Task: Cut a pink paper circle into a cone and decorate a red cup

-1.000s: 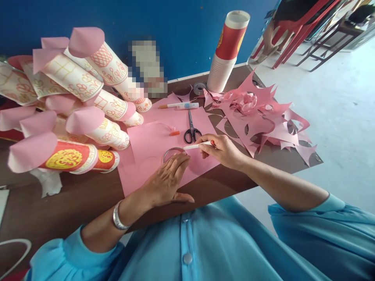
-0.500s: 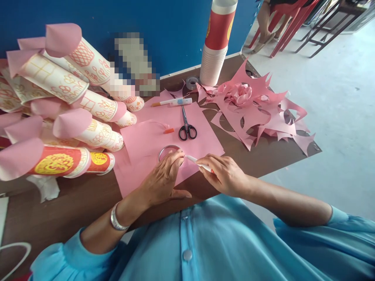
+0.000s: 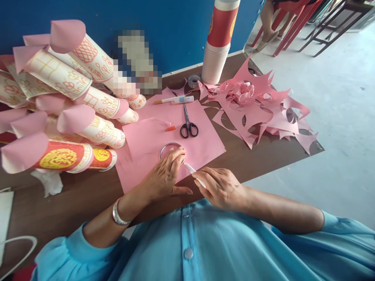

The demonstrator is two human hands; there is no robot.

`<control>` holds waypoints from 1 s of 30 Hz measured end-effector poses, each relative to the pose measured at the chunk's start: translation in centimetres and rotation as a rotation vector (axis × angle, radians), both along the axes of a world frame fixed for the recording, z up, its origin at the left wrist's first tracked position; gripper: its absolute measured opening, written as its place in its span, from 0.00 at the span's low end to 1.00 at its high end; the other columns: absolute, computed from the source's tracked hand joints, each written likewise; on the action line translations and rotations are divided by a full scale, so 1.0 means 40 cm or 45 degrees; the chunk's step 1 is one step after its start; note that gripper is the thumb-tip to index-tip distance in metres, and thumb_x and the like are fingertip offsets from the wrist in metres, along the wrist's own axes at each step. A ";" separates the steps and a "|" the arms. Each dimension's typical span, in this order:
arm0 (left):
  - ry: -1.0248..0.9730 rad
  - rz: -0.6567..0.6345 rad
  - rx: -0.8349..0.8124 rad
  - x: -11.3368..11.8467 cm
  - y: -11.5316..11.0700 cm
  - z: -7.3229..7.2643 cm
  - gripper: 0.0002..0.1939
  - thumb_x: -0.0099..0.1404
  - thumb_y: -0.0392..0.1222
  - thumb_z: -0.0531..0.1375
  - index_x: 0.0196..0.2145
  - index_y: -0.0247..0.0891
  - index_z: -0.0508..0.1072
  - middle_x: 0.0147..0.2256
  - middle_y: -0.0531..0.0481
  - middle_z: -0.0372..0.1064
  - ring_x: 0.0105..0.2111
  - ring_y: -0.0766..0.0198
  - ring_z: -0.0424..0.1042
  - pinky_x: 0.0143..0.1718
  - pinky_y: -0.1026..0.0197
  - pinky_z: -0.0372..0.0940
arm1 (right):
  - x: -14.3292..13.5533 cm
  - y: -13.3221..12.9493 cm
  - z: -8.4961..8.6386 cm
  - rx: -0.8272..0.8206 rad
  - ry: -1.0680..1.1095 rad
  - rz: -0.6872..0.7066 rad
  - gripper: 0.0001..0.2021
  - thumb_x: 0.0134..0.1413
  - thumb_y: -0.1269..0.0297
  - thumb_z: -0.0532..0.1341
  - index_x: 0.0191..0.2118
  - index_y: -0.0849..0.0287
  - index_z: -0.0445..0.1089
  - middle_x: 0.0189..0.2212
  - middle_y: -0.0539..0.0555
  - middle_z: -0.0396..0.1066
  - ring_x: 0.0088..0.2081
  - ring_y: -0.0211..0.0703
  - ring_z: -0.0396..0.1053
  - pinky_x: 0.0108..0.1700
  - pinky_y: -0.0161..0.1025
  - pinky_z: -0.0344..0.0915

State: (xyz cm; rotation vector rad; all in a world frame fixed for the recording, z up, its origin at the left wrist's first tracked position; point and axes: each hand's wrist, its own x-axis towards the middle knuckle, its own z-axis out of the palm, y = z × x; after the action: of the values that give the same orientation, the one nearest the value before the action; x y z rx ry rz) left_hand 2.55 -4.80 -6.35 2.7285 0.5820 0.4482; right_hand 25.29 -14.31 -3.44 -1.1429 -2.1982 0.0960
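2 hands: L (image 3: 164,173) flattish on ring (image 3: 171,144), R (image 3: 221,188) gripping pen (image 3: 190,168).

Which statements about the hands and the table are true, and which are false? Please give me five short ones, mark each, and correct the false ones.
1. The right hand holds a white pen. True.
2. The left hand grips the scissors. False: it rests on the ring, and the scissors lie on the pink paper.
3. The scissors' blades point away from the person. True.
4. The bracelet is on the right wrist. False: it is on the left wrist.
5. The cut scraps lie to the left of the pink paper. False: they lie to its right.
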 end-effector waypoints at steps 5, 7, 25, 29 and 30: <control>0.024 0.004 0.030 0.001 -0.002 0.002 0.53 0.63 0.74 0.59 0.68 0.29 0.51 0.63 0.20 0.62 0.66 0.33 0.64 0.65 0.31 0.64 | -0.004 -0.002 -0.001 -0.056 0.063 -0.017 0.09 0.70 0.73 0.53 0.49 0.62 0.68 0.32 0.55 0.78 0.28 0.42 0.75 0.29 0.40 0.69; 0.021 0.005 0.029 0.001 -0.001 0.004 0.54 0.62 0.74 0.60 0.68 0.29 0.51 0.63 0.20 0.62 0.66 0.32 0.64 0.64 0.32 0.65 | -0.006 -0.001 -0.003 -0.056 0.068 -0.026 0.08 0.71 0.73 0.53 0.49 0.62 0.68 0.32 0.54 0.78 0.28 0.42 0.75 0.29 0.40 0.69; 0.032 -0.035 -0.003 0.010 0.004 0.040 0.33 0.73 0.49 0.60 0.66 0.31 0.51 0.60 0.25 0.63 0.66 0.36 0.64 0.64 0.32 0.66 | 0.072 0.046 0.049 0.109 0.183 -0.157 0.21 0.64 0.81 0.55 0.60 0.62 0.66 0.43 0.61 0.81 0.41 0.47 0.81 0.41 0.40 0.76; 0.008 0.001 0.041 0.010 0.003 0.039 0.28 0.71 0.36 0.56 0.65 0.31 0.53 0.60 0.28 0.63 0.65 0.38 0.65 0.64 0.31 0.67 | 0.030 0.108 0.017 0.059 0.035 -0.077 0.25 0.65 0.80 0.54 0.66 0.64 0.59 0.50 0.63 0.80 0.48 0.49 0.81 0.49 0.44 0.78; 0.011 0.009 0.043 0.008 0.002 0.036 0.28 0.71 0.35 0.56 0.65 0.31 0.53 0.60 0.28 0.63 0.65 0.38 0.65 0.63 0.31 0.67 | 0.019 0.119 0.010 0.051 0.021 -0.038 0.25 0.65 0.80 0.53 0.66 0.65 0.58 0.49 0.63 0.80 0.49 0.49 0.80 0.50 0.45 0.78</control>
State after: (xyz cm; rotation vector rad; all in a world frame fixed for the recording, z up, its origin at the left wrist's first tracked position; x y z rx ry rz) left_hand 2.89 -4.72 -4.90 2.7630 0.5913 0.4522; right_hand 26.05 -9.56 -3.05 -1.1480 -2.1587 0.0482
